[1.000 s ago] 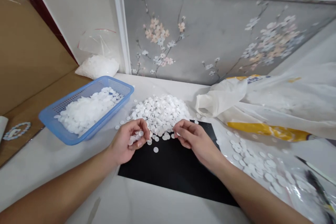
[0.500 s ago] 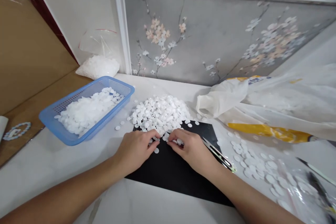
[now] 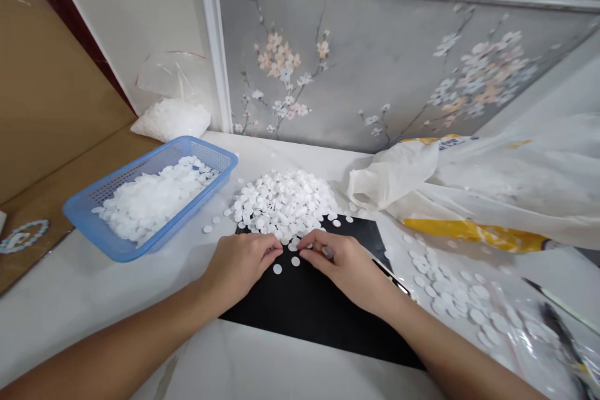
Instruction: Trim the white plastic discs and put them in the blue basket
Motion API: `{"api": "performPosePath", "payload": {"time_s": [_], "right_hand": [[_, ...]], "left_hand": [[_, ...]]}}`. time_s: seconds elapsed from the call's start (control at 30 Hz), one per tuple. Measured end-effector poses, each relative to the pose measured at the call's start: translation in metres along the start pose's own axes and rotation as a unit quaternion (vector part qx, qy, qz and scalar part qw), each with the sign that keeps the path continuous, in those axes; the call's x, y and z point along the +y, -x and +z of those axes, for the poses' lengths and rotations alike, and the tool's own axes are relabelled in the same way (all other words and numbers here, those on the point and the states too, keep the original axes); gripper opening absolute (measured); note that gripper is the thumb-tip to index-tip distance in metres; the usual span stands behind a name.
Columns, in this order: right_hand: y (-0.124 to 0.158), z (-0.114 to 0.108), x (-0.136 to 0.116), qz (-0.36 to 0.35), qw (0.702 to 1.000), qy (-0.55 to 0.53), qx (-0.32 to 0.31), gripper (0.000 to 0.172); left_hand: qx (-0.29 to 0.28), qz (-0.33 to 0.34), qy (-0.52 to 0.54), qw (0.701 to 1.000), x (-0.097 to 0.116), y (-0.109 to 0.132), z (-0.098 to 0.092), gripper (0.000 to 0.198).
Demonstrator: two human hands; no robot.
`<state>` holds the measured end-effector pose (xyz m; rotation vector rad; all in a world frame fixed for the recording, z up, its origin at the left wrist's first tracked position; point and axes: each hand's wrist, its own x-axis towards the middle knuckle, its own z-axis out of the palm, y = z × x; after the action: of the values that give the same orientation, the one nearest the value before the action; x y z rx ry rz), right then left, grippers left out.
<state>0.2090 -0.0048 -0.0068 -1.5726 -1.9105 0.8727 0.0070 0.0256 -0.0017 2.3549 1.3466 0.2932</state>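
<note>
A heap of small white plastic discs [image 3: 285, 200] lies on the far edge of a black mat [image 3: 290, 306]. At the heap's near side is my left hand [image 3: 241, 265], thumb and forefinger pinched together; whatever is between them is hidden. Facing it, my right hand [image 3: 347, 269] has its fingers curled, and a white disc [image 3: 328, 252] shows between them and the thumb. Two loose discs rest on the mat between the hands. Partly under my right wrist lies a slim metal tool [image 3: 396, 280], perhaps tweezers or small snips.
A blue basket [image 3: 199, 209] of discs stands left, with a clear bag of white pieces [image 3: 173, 119] behind it. On the right are a white-and-yellow plastic bag [image 3: 422, 187], scattered discs [image 3: 445, 290] and a blurred black-handled tool [image 3: 562, 328]. A floral panel [image 3: 347, 69] closes off the back.
A loose disc now lies on the mat between my hands, beside the earlier one. Fewer discs show in both hands. My right forearm covers more of the metal tool.
</note>
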Motion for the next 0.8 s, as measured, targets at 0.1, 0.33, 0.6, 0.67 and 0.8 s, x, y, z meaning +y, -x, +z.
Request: {"api": "performPosePath", "payload": {"time_s": [0.1,0.33,0.6,0.67,0.8], "right_hand": [[0.001,0.007,0.000,-0.056,0.998,0.024,-0.016,0.009],[0.001,0.012,0.004,-0.091,0.996,0.020,-0.007,0.014],[0.003,0.015,-0.001,-0.038,0.999,0.011,0.001,0.015],[0.003,0.015,-0.001,-0.038,0.999,0.022,0.006,0.016],[0.002,0.015,0.000,-0.067,0.997,0.027,0.008,0.016]], "left_hand": [[-0.006,-0.024,0.047,0.999,0.003,0.001,-0.001,0.023],[0.015,-0.030,0.097,0.995,-0.001,0.001,0.000,0.026],[-0.004,-0.043,0.077,0.996,-0.002,0.004,-0.008,0.014],[-0.027,-0.040,0.073,0.996,-0.001,0.006,-0.008,0.011],[-0.040,-0.049,0.081,0.995,-0.001,0.008,-0.007,0.012]]}}
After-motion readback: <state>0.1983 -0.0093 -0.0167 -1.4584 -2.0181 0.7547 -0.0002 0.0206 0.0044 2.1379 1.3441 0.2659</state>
